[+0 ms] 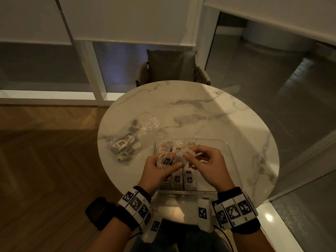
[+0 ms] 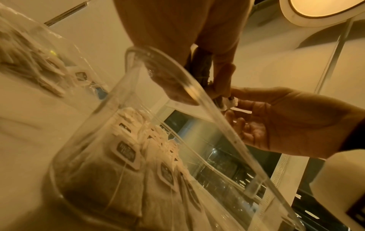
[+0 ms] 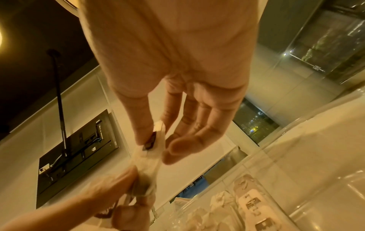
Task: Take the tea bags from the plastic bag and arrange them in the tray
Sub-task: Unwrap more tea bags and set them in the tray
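A clear plastic bag (image 1: 127, 140) holding several tea bags lies on the left of the round marble table (image 1: 200, 110). The clear tray (image 1: 229, 153) stands near the front edge, with rows of tea bags (image 1: 189, 179) along its left side. Above the tray's left half, my left hand (image 1: 171, 167) grips a small bunch of tea bags (image 1: 166, 160) with looped strings. My right hand (image 1: 189, 157) pinches one tea bag (image 3: 152, 146) of that bunch by its tag end, between thumb and forefinger; its other fingers are spread. In the right wrist view the paper stretches from that pinch down to my left hand (image 3: 126, 184).
A chair with a grey cushion (image 1: 171, 66) stands at the far side of the table. Glass panels (image 1: 291, 115) run along the right and wood floor (image 1: 45, 160) lies to the left. The tray's right half shows bare bottom.
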`<state>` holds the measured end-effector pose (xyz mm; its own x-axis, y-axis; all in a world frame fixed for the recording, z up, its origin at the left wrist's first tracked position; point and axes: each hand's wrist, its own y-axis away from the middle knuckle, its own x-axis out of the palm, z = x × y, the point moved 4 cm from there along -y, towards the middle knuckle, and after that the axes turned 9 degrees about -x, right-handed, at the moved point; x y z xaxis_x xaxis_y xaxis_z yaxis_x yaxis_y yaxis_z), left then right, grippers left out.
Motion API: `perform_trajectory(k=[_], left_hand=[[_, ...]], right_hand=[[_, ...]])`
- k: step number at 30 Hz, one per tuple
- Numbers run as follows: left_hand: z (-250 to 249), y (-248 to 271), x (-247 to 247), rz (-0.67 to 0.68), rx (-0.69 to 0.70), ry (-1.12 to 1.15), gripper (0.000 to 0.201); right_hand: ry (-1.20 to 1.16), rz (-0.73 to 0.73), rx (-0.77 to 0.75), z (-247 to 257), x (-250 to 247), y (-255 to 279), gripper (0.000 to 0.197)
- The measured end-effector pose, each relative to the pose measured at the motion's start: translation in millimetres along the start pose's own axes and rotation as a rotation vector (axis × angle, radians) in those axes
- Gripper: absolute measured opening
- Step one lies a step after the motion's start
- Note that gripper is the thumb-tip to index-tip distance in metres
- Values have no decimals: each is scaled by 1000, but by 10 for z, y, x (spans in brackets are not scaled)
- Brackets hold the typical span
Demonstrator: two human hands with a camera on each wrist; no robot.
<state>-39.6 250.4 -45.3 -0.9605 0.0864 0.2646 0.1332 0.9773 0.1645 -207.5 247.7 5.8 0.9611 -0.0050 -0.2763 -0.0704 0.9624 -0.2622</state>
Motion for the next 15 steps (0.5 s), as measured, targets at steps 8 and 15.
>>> perform_trajectory(k=[8,15], left_hand=[[-24,-5,-19,-32,13,32,11],[-20,13,-15,-22,29,-5,2]], right_hand=[[-53,-66,11,-46,-31,-5,10],[-71,-3,49,-36,-2,34,7]])
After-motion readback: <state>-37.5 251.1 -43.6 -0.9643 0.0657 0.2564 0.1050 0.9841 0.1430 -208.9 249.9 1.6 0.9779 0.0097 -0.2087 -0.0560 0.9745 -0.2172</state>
